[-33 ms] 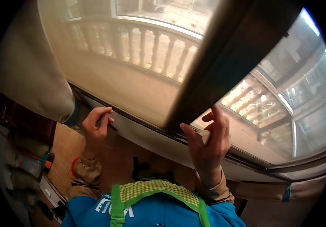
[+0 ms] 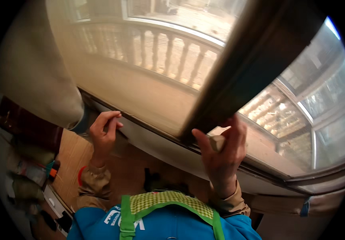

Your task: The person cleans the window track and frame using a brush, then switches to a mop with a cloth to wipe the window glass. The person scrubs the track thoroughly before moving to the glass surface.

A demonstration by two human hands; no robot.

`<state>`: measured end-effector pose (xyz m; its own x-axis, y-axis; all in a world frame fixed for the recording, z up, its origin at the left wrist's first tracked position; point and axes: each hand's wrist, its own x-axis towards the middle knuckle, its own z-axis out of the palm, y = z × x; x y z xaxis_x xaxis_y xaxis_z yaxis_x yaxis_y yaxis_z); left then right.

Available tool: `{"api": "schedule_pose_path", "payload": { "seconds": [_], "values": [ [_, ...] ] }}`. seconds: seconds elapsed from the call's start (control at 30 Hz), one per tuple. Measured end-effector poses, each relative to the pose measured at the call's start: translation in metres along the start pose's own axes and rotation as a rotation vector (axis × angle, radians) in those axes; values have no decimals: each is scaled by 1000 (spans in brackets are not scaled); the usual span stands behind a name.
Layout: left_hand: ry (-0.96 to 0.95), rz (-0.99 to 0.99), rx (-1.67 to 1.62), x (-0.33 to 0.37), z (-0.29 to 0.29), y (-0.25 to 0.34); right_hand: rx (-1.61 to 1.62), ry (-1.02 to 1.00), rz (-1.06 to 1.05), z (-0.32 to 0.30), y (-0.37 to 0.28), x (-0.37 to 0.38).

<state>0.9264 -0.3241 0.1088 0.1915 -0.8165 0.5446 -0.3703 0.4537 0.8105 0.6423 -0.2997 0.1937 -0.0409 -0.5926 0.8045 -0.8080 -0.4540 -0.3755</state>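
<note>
My left hand (image 2: 102, 135) is raised beside the dark lower window rail (image 2: 150, 129), its fingers bent and drawn in toward the thumb. Whatever may lie between those fingertips is hidden. At the foot of a thick dark window post (image 2: 242, 80), my right hand (image 2: 223, 160) curls around a small pale block (image 2: 217, 143), which shows between thumb and fingers. The right fingertips reach up next to the post and are partly lost in its shadow. A hazy glass pane (image 2: 136, 90) fills the space left of the post.
A pale curtain (image 2: 40, 76) hangs at the left. Dark reddish furniture (image 2: 36, 124) and cluttered items stand below it, near wooden flooring (image 2: 74, 154). Beyond the glass runs a balustrade (image 2: 168, 56). A green checked strap (image 2: 170, 202) crosses my blue top.
The whole view has shifted slightly, so the window and both hands appear a little farther right. My right fingers sit closer against the dark post. The left hand keeps its pose.
</note>
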Motion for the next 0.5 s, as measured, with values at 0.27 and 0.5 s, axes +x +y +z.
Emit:
{"api": "schedule_pose_path", "payload": {
  "seconds": [0.27, 0.5],
  "values": [
    [219, -60, 35, 69, -45, -57, 35, 147, 51, 16, 0, 6],
    [381, -30, 154, 103, -106, -78, -90, 115, 97, -28, 12, -5]
  ]
}}
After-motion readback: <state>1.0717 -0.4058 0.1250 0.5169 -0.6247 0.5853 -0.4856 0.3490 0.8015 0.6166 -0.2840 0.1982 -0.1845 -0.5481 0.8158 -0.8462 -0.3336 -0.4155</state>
